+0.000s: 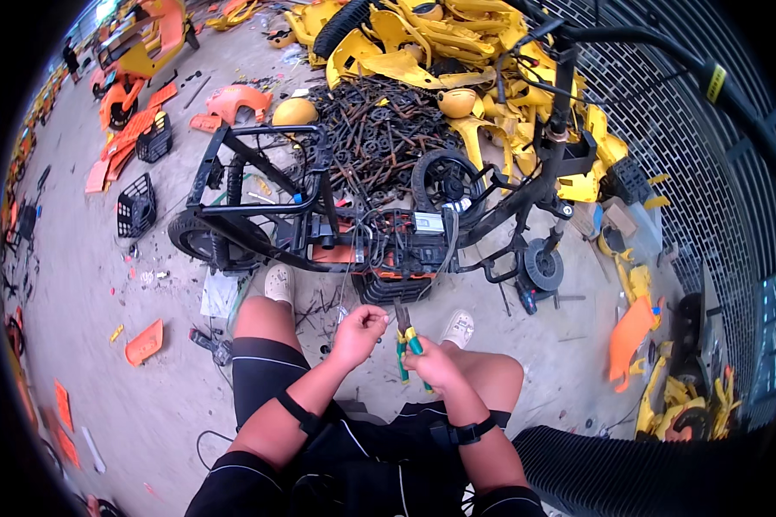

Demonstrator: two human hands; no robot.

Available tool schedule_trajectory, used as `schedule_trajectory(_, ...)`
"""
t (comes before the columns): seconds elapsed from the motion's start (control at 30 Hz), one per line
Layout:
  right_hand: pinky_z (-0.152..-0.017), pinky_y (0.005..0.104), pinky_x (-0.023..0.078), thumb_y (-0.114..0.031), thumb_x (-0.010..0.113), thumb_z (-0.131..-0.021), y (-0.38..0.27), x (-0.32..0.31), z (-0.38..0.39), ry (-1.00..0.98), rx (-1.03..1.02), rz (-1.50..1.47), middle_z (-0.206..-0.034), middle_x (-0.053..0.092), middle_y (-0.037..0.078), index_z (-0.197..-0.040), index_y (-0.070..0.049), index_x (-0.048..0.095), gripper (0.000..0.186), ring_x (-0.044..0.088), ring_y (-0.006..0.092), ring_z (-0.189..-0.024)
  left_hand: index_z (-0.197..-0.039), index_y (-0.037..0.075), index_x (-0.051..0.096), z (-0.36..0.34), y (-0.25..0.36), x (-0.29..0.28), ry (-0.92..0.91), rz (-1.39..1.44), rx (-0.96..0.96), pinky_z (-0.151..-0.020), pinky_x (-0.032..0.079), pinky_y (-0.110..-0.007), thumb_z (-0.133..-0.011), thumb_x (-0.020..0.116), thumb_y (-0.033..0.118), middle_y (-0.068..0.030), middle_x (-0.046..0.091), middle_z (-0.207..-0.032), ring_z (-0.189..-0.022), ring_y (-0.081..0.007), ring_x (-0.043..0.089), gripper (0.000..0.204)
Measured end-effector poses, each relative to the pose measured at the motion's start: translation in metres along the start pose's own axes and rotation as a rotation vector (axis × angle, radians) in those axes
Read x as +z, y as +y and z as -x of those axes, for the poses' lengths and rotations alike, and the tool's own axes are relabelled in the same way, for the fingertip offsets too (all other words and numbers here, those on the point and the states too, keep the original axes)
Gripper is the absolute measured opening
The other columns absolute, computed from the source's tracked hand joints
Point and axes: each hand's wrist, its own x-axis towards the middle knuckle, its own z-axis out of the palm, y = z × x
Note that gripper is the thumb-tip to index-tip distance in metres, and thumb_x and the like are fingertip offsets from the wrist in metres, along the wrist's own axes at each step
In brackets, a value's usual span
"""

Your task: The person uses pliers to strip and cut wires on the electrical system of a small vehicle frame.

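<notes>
My right hand (431, 366) is closed around green-and-yellow handled pliers (404, 320), their jaws pointing away from me, up in the picture. My left hand (359, 332) is just left of the jaws, thumb and fingers pinched on what looks like a thin wire, too small to see clearly. Beyond both hands stands a stripped black scooter frame (259, 211), with an electronics housing and tangled cables (414, 246) on its low middle section. A wheel (194, 241) sits at its left end.
Yellow body panels (388, 60) and rusty metal parts (362, 138) are heaped behind the frame. Orange panels (144, 343) and black baskets (136, 207) lie at left. Power tools (214, 346) rest on the floor. A ribbed black object (603, 474) is at lower right. A distant person (70, 56) stands upper left.
</notes>
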Motion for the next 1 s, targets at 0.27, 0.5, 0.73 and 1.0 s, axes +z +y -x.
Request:
schedule_trajectory(0.27,-0.077,0.0284,0.047,0.000,0.062,-0.087,0.009,0.017,-0.014,0.048,-0.081,0.139,-0.090,0.055,0.001,-0.112,-0.003,0.060,0.025,0.055,0.0121,-0.084,-0.110,-0.003,0.068,0.004,-0.013,-0.006,0.123,-0.233,0.026,-0.067,0.052,-0.026,-0.091,0.066,0.005,-0.0026,0.067,-0.080,-0.071,-0.0085,0.062,0.020)
schedule_trajectory(0.5,-0.087,0.0353,0.049,-0.005,0.061,-0.083,0.015,0.019,-0.025,0.069,-0.130,0.348,-0.106,0.066,0.013,-0.134,-0.005,0.058,0.050,0.063,0.0256,-0.097,-0.110,-0.001,0.073,0.010,-0.001,-0.012,0.146,-0.412,0.010,-0.069,0.053,-0.027,-0.092,0.069,0.011,-0.0051,0.071,-0.081,-0.072,-0.0095,0.064,0.022)
schedule_trajectory(0.73,-0.086,0.0354,0.050,-0.005,0.065,-0.083,0.022,0.017,-0.037,0.038,-0.176,0.434,-0.104,0.067,0.012,-0.133,-0.004,0.059,0.050,0.063,0.0243,-0.096,-0.107,0.000,0.075,0.009,-0.010,-0.015,0.169,-0.563,0.027,-0.071,0.056,-0.032,-0.090,0.071,0.013,-0.0119,0.075,-0.086,-0.074,-0.0166,0.071,0.022)
schedule_trajectory(1.0,-0.084,0.0342,0.050,-0.004,0.065,-0.085,0.031,0.013,-0.046,0.020,-0.048,0.315,-0.104,0.063,0.010,-0.132,-0.004,0.055,0.048,0.061,0.0210,-0.095,-0.109,0.003,0.075,0.012,-0.006,-0.012,0.149,-0.647,0.051,-0.075,0.057,-0.037,-0.090,0.070,0.017,-0.0172,0.075,-0.093,-0.079,-0.0267,0.073,0.025)
